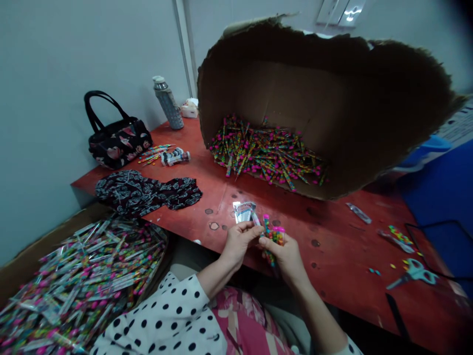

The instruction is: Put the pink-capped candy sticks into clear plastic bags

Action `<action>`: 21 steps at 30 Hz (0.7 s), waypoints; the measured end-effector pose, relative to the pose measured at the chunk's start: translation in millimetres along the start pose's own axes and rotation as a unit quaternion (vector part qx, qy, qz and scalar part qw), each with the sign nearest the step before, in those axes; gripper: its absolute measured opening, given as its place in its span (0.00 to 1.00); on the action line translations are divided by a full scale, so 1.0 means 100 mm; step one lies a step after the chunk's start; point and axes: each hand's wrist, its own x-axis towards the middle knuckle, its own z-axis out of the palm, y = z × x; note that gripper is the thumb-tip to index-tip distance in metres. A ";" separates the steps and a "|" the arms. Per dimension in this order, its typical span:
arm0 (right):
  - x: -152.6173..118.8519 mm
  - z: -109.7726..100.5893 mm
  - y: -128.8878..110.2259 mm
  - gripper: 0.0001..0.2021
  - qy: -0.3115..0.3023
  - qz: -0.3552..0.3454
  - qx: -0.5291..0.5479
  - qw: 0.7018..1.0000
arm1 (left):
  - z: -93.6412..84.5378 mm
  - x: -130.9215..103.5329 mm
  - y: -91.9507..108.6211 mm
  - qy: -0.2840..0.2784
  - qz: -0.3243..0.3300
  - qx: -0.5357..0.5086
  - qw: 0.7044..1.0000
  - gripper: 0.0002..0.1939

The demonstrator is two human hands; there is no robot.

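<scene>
Close together at the table's front edge, my two hands meet over a small bunch of colourful pencils (pixel 277 235) with pink ends. My right hand (pixel 288 256) is closed around the bunch. From the left, my left hand (pixel 238 242) pinches a narrow, pale plastic sleeve (pixel 255 218) that sticks up beside the bunch; its lower end is hidden by fingers. Just beyond the left fingers, silver-white printed wrappers (pixel 243 211) lie on the red table (pixel 221 190).
A large cardboard box (pixel 295 84) lies open towards me, with many pencils (pixel 258 153) inside. Wrapped pencils (pixel 84 276) fill another box at lower left. Around the table are a handbag (pixel 120 140), bottle (pixel 170 106), dark patterned cloth (pixel 148 192) and scissors (pixel 414 273).
</scene>
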 end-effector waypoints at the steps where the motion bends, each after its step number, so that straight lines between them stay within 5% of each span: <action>1: 0.01 0.01 0.00 0.16 -0.007 -0.006 0.007 1.000 | -0.01 0.00 0.00 -0.007 0.000 -0.001 1.000 0.14; 6: -0.06 0.01 0.10 0.15 -0.069 0.030 0.017 0.997 | -0.07 0.01 0.05 0.032 0.050 -0.068 0.996 0.11; 14: -0.03 0.08 0.14 0.13 -0.048 -0.013 0.055 0.997 | -0.07 -0.09 -0.10 0.015 0.021 -0.021 0.999 0.13; 21: 0.02 0.18 0.13 0.15 -0.048 -0.024 0.054 0.997 | -0.12 -0.11 -0.04 0.011 0.022 -0.013 1.000 0.14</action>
